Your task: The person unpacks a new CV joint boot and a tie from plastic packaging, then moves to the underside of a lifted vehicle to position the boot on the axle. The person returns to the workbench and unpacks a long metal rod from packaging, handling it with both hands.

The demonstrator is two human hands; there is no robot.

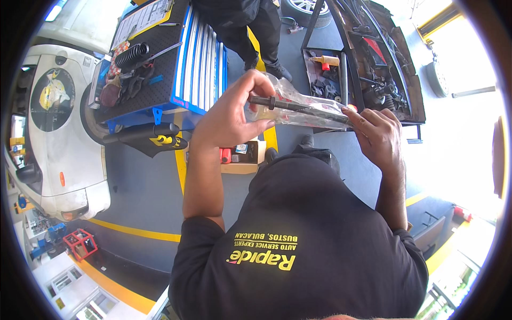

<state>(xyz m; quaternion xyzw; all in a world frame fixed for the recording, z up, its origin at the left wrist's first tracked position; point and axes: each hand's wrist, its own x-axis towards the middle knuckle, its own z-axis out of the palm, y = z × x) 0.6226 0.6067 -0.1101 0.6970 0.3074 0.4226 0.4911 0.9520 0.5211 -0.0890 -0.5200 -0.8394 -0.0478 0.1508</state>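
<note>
A dark metal rod (298, 108), with a threaded end and a nut near its left tip, lies slantwise in front of my chest. Loose clear plastic bag (288, 92) surrounds much of it, while the left tip sticks out. Curled round the left end is my left hand (226, 114), fingers above and thumb below, closed on the bag and rod. My right hand (381, 138) pinches the rod's right end through the plastic; part of that end is hidden by the fingers.
A blue tool cart (178, 80) at the left carries a clipboard (143, 22) and a black ribbed boot (132, 55). On the floor sits a cardboard box (240, 168). A person's legs (261, 37) stand ahead. Metal trays of parts (378, 69) flank the right; a white car (64, 133) is far left.
</note>
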